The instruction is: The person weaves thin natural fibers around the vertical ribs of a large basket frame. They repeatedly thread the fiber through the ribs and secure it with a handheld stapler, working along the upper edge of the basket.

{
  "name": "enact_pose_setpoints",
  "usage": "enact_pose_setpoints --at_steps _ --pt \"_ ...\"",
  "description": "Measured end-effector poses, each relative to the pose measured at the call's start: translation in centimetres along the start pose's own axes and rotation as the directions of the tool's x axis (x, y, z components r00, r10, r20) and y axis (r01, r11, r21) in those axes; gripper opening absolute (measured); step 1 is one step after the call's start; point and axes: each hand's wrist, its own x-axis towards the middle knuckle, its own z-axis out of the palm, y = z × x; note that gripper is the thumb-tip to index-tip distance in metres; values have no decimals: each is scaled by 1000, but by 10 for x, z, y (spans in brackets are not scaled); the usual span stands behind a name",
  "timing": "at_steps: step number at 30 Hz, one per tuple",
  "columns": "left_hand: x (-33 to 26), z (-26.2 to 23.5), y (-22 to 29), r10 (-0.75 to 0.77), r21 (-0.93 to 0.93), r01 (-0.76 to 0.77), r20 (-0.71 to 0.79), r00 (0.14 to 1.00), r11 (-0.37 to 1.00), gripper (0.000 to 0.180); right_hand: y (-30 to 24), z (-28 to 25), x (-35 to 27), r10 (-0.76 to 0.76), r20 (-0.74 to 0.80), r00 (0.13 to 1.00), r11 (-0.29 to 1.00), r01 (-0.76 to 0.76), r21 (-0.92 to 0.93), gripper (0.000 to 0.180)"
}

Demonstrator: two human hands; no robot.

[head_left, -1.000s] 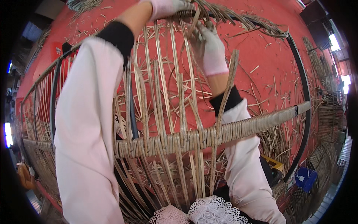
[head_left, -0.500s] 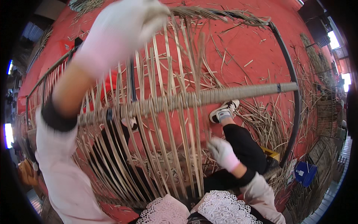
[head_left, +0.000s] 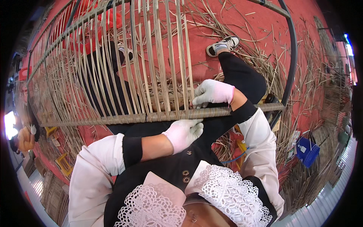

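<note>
Pale cane strands (head_left: 161, 64) run side by side across a frame and meet a cane-wrapped bar (head_left: 166, 116) in front of me. On the far side of the bar my right hand (head_left: 214, 92), in a white glove with a pink cuff, is closed at the rightmost strand. Its thumb and fingertips come together there. My left hand (head_left: 184, 135), gloved alike, lies on the near side with its thumb side against the bar. Its fingers are bent together, and whatever they hold is hidden.
The dark metal frame edge (head_left: 293, 56) rises at right. Loose strips litter the red floor (head_left: 249, 28). My shoe (head_left: 223, 46) rests beyond the bar. A blue bucket (head_left: 307, 152) stands at right, and bundled strips lie along the right side.
My left hand has come down from the frame's far edge to the near bar. My right hand has moved up and left to the strands. My view has tilted nearer my body.
</note>
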Motion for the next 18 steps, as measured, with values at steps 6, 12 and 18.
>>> enact_pose_setpoints --at_steps 6,12,18 --pt "24 6 -11 97 271 -14 -297 950 963 19 -8 5 -2 3 -8 1000 974 -5 -225 29" --pt "26 7 -3 53 394 105 -370 928 913 19 -5 2 1 31 0 1000 976 -30 -216 28" --pt "24 12 -1 0 415 154 -348 938 897 19 -6 -1 2 46 31 998 975 -38 -218 29"
